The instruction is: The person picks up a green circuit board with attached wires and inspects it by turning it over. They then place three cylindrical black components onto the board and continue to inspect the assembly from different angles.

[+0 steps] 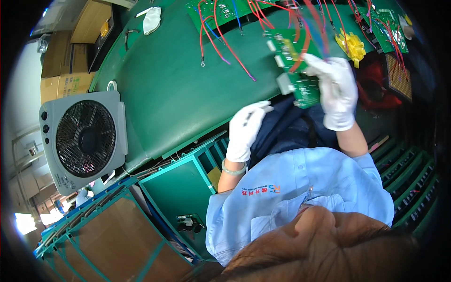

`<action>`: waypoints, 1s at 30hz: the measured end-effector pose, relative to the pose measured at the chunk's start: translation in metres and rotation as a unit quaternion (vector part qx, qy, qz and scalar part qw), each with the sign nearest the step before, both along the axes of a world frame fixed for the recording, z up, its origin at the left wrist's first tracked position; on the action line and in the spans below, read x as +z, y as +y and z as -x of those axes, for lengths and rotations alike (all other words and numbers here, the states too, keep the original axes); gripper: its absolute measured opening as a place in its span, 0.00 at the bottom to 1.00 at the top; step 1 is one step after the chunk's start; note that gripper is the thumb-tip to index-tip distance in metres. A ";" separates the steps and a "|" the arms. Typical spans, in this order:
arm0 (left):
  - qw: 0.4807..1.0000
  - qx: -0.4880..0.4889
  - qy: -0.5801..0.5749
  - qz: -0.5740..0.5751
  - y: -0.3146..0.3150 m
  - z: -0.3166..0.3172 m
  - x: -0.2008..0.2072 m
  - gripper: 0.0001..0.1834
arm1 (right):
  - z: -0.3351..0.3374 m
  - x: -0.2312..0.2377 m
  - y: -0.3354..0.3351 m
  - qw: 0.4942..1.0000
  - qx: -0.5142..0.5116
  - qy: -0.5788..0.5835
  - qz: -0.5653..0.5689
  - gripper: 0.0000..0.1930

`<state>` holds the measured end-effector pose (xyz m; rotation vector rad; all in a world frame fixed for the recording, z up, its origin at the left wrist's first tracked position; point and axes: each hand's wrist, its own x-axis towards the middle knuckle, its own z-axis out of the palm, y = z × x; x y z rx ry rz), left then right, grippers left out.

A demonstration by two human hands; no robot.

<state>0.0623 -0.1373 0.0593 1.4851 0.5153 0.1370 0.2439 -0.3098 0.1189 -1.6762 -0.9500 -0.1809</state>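
Observation:
My right hand (pixel 336 89), in a white glove, is closed on the right edge of a green circuit board (pixel 307 89). The board is held tilted above my lap at the table's near edge. White connectors line its left side, and red and blue wires (pixel 322 35) hang over its far part, blurred. My left hand (pixel 246 129), also gloved in white, is apart from the board, to its lower left. Its fingers reach toward the right, loosely bent, with nothing seen in them.
More green boards with wires (pixel 225 11) lie along the far side of the green table (pixel 169 89). A yellow ribbon-like bundle (pixel 351 47) is at the right. A grey box fan (pixel 87 138) stands left, near cardboard boxes (pixel 61 66). Green slotted racks (pixel 408 183) are at my right.

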 end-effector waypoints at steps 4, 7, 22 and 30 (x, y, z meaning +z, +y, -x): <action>0.984 0.141 -0.088 -0.067 0.006 -0.001 -0.006 0.19 | 0.018 -0.029 0.056 0.998 0.005 -0.048 0.035 0.21; 0.977 0.141 -0.150 -0.063 0.006 -0.013 -0.010 0.36 | 0.032 -0.047 0.071 0.984 0.010 -0.162 0.077 0.24; 0.991 0.067 -0.104 -0.047 0.026 -0.038 0.007 0.37 | -0.026 -0.070 0.015 0.994 -0.030 0.100 0.033 0.20; 0.990 0.018 -0.138 -0.017 0.081 -0.043 0.000 0.38 | -0.019 -0.080 0.021 0.996 -0.004 0.056 0.071 0.21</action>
